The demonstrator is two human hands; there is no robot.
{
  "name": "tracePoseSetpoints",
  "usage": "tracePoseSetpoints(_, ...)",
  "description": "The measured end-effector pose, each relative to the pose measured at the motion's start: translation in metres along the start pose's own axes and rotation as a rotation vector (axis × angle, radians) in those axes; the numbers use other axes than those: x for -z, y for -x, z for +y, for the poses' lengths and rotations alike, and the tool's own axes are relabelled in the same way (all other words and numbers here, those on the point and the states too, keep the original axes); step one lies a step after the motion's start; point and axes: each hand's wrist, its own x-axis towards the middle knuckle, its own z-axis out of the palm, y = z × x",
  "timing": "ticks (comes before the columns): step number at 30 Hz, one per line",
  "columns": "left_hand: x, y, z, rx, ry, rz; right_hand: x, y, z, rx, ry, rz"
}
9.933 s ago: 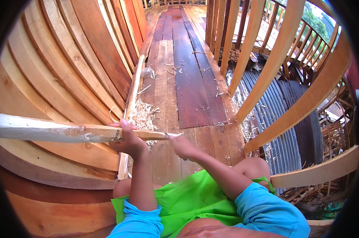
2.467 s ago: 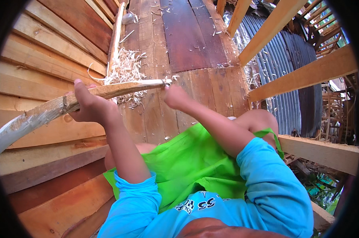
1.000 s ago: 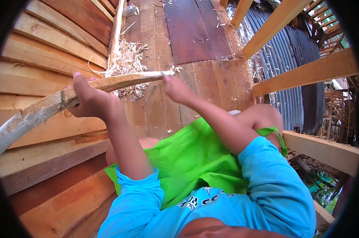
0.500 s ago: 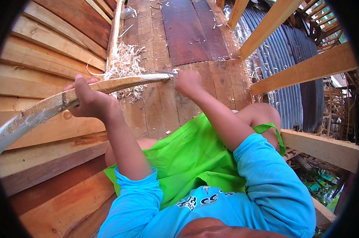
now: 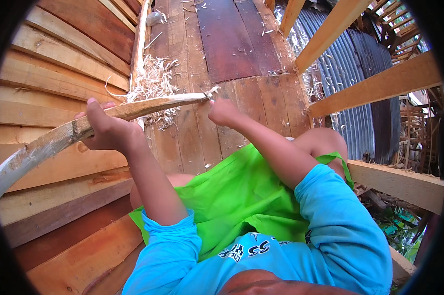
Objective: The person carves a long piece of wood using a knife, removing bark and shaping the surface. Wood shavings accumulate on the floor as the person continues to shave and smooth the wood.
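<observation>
A long, pale, partly bark-covered wooden pole (image 5: 148,104) slants across the left side, its cut end in front of me. My left hand (image 5: 106,125) is wrapped around it at mid-length, thumb on top. At the cut end my right hand (image 5: 223,112) is closed in a fist around a knife, whose handle is hidden in the fingers. Only a small dark bit of the knife blade (image 5: 208,95) shows, against the wood. A curled shaving (image 5: 213,90) stands up at that end.
Wood shavings (image 5: 155,81) lie heaped on the plank floor (image 5: 185,140) beyond the pole. A plank wall (image 5: 60,73) is close on my left. To the right are wooden railings (image 5: 379,86) and corrugated metal sheets (image 5: 349,98). Bright green cloth (image 5: 241,191) covers my lap.
My right hand has moved a little left and toward me at the pole's end. A curled shaving now stands there. My left hand keeps its grip, shifted only slightly.
</observation>
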Motion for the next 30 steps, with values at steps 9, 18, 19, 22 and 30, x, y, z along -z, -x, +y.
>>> tracePoseSetpoints(9,0.005,0.001,-0.005,-0.024,0.072,-0.082,0.019,0.008,-0.01,0.043,-0.144,-0.041)
tracePoseSetpoints(18,0.005,0.009,-0.002,-0.085,0.139,-0.196,0.039,0.039,-0.072,0.084,-0.18,-0.035)
tracePoseSetpoints(19,0.007,0.009,-0.004,-0.092,0.123,-0.199,0.046,0.047,-0.083,0.111,-0.242,-0.031)
tracePoseSetpoints(22,0.008,0.001,-0.01,-0.032,0.196,-0.213,0.029,0.017,-0.031,-0.003,-0.188,-0.143)
tracePoseSetpoints(30,0.011,-0.006,-0.01,0.017,0.24,-0.253,0.038,0.025,-0.045,0.038,-0.112,-0.115)
